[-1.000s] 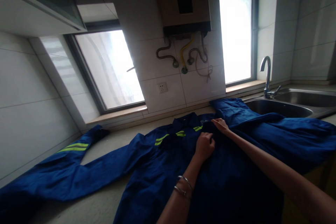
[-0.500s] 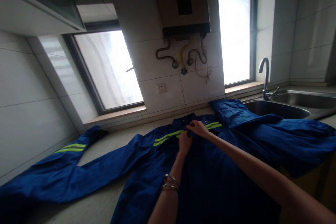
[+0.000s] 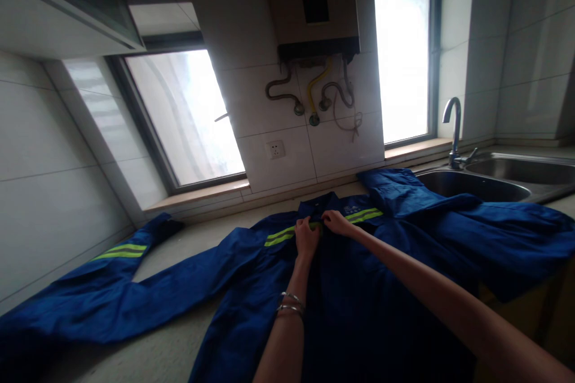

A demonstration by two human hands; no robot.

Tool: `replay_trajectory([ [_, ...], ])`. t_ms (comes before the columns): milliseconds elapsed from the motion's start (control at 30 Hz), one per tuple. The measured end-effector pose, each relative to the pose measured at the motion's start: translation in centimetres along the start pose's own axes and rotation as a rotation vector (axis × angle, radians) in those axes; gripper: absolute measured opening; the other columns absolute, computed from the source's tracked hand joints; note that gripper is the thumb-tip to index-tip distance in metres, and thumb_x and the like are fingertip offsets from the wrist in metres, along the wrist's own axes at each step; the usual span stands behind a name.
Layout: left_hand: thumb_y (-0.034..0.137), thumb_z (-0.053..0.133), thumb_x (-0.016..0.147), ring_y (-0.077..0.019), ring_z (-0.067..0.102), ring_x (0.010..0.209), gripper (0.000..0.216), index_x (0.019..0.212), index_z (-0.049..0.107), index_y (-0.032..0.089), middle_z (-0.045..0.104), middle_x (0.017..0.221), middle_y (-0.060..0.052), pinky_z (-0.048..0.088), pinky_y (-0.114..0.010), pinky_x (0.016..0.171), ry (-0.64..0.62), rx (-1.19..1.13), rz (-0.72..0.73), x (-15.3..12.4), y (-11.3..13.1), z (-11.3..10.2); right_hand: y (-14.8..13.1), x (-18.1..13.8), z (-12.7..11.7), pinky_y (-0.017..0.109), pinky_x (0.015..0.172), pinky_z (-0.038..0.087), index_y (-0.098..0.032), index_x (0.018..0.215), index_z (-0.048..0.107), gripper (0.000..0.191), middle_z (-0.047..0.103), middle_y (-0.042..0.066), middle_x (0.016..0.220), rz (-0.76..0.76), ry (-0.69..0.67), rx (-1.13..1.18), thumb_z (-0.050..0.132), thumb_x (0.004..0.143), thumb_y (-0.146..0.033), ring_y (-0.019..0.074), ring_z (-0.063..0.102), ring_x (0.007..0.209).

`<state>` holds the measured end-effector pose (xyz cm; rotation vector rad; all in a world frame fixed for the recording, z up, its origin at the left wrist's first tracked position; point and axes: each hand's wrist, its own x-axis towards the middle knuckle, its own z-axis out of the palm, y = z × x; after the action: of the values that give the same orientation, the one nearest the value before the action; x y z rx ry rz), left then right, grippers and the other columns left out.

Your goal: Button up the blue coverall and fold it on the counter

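Observation:
A blue work jacket (image 3: pixel 251 287) with yellow-green reflective stripes lies spread flat on the countertop (image 3: pixel 153 359), collar toward the wall. Its left sleeve (image 3: pixel 103 287) stretches out to the left, and its right sleeve (image 3: pixel 471 221) runs toward the sink. My left hand (image 3: pixel 307 236), with bracelets on the wrist, pinches the jacket front just below the collar. My right hand (image 3: pixel 338 222) pinches the fabric right beside it at the chest stripe. Both hands meet at the front closure; what the fingertips hold there is too small to tell.
A steel sink (image 3: pixel 476 185) with a curved tap (image 3: pixel 453 131) is at the right, partly covered by the sleeve. A tiled wall with a socket (image 3: pixel 275 149), a water heater (image 3: pixel 314 6) with hoses and two windows stands behind. A cabinet (image 3: pixel 63 6) hangs at upper left.
Both hands have moved up the jacket front from mid-chest to just under the collar. The front panels now lie together, so the chest stripe shows on both sides.

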<state>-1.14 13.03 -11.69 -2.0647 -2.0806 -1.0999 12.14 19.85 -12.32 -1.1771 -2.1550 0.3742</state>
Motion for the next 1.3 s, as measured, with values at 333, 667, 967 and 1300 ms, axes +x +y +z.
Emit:
replay_trajectory([
  [333, 0.021, 0.046, 0.086, -0.022, 0.05, 0.1, 0.021, 0.097, 0.064, 0.022, 0.063, 0.098, -0.006, 0.034, -0.035, 0.085, 0.026, 0.182, 0.138, -0.3, -0.1, 0.3, -1.0, -1.6, 0.2, 0.022, 0.069, 0.042, -0.015, 0.092, 0.062, 0.019, 0.067, 0.005, 0.087, 0.031, 0.032, -0.011, 0.05, 0.077, -0.017, 0.0161, 0.06, 0.08],
  [667, 0.016, 0.039, 0.088, -0.0194, 0.054, 0.094, 0.026, 0.082, 0.065, 0.019, 0.061, 0.092, -0.006, 0.034, -0.033, 0.081, -0.035, 0.128, 0.231, -0.3, 0.2, -0.1, -2.0, -2.4, 0.6, 0.027, 0.074, 0.037, -0.013, 0.078, 0.063, 0.018, 0.066, 0.014, 0.091, 0.036, 0.058, -0.094, 0.044, 0.079, -0.015, 0.0217, 0.06, 0.084],
  [967, 0.007, 0.047, 0.076, -0.0188, 0.057, 0.09, 0.031, 0.091, 0.07, 0.019, 0.063, 0.086, -0.006, 0.042, -0.029, 0.081, 0.078, -0.147, 0.203, 0.5, -0.8, 1.2, 0.3, -1.4, 0.1, 0.021, 0.066, 0.038, -0.014, 0.07, 0.065, 0.024, 0.065, 0.003, 0.072, 0.117, 0.163, 0.17, 0.041, 0.077, -0.014, 0.0142, 0.057, 0.07],
  [1300, 0.02, 0.046, 0.08, -0.0249, 0.053, 0.089, 0.031, 0.108, 0.057, 0.009, 0.057, 0.087, -0.01, 0.042, -0.041, 0.086, 0.558, -0.228, -0.235, 2.2, -3.8, -0.1, 0.5, -2.0, -3.3, 0.019, 0.048, 0.036, -0.012, 0.101, 0.06, 0.031, 0.054, -0.001, 0.064, 0.318, 0.304, 0.396, 0.046, 0.075, -0.021, 0.0101, 0.047, 0.052],
])
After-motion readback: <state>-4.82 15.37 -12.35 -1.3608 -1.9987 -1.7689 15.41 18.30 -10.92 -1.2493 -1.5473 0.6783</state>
